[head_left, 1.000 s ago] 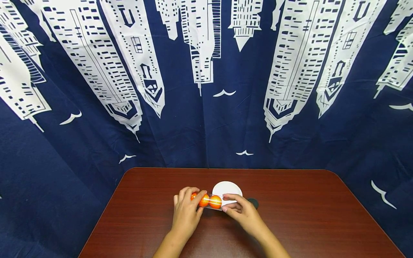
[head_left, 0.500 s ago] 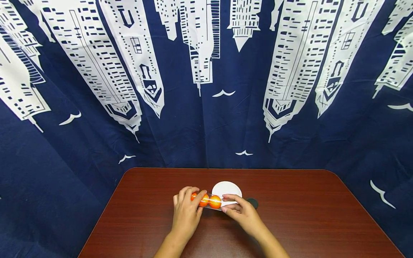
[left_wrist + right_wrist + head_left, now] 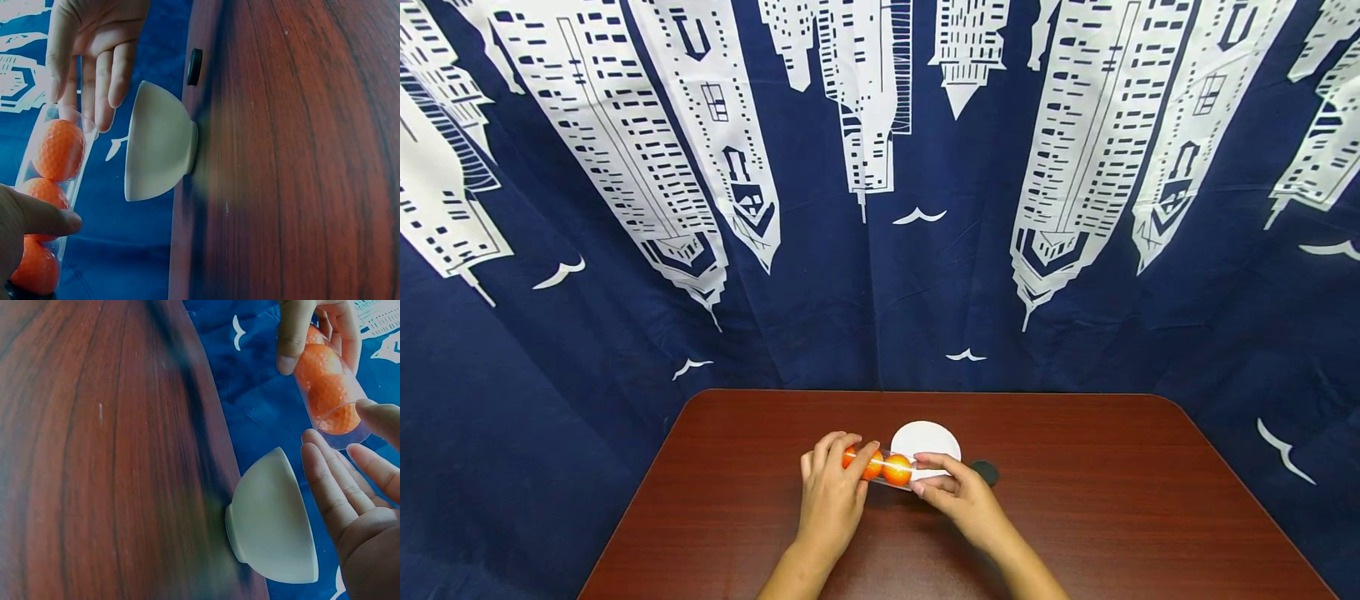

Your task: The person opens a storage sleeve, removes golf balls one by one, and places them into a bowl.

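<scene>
A clear plastic tube [image 3: 357, 436] holds orange dimpled golf balls [image 3: 897, 470], three of them showing. My left hand [image 3: 832, 496] grips the tube from above, partly covering its left end, which is black in the left wrist view. At the uncapped right end, my right hand [image 3: 967, 502] pinches the rim between thumb and fingers. The tube lies nearly level, a little tilted, held above the table. Just beyond it stands a white bowl [image 3: 925, 437], upright and partly hidden by the tube and right hand.
A dark round cap [image 3: 985, 473] lies flat on the table, right of the bowl. The brown wood-grain table [image 3: 1112, 500] reaches back to a navy cloth [image 3: 880, 333] printed with white buildings and birds.
</scene>
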### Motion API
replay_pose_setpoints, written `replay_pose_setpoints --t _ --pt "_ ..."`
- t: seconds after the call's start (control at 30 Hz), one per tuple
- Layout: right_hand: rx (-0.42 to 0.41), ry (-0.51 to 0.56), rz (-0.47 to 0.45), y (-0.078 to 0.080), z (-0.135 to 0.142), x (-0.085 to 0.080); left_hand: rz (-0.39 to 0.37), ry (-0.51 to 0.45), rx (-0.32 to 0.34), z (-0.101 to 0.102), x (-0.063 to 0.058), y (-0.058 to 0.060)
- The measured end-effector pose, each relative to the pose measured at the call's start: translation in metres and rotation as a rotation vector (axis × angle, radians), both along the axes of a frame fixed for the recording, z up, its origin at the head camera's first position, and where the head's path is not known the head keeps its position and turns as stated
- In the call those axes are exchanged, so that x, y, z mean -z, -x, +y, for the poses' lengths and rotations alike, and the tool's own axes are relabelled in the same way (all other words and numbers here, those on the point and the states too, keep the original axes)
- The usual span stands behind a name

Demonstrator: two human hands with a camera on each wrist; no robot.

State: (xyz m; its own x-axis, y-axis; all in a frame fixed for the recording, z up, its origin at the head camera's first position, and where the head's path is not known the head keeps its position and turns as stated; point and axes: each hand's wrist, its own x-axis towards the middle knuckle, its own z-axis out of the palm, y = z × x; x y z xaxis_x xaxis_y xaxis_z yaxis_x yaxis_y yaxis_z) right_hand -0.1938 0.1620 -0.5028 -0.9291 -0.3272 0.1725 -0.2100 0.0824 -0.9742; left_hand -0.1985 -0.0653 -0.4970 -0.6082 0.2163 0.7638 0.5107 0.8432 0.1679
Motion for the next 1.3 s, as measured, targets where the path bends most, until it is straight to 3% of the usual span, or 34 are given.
replay_pose_setpoints --t 0.47,0.9,1.3 --pt "0.023 -0.032 0.013 -0.0019 -0.0048 -0.0010 -0.050 0.040 -0.014 -0.0005 -0.0056 -0.0026" --pt "0.043 -0.038 0.010 -0.0029 -0.0024 -0.0058 -0.010 0.006 -0.011 0.0004 -0.0021 -0.0018" --pt "0.047 -0.028 0.107 -0.0043 0.0005 -0.0072 0.004 -0.025 -0.008 0.0002 0.0011 -0.0018"
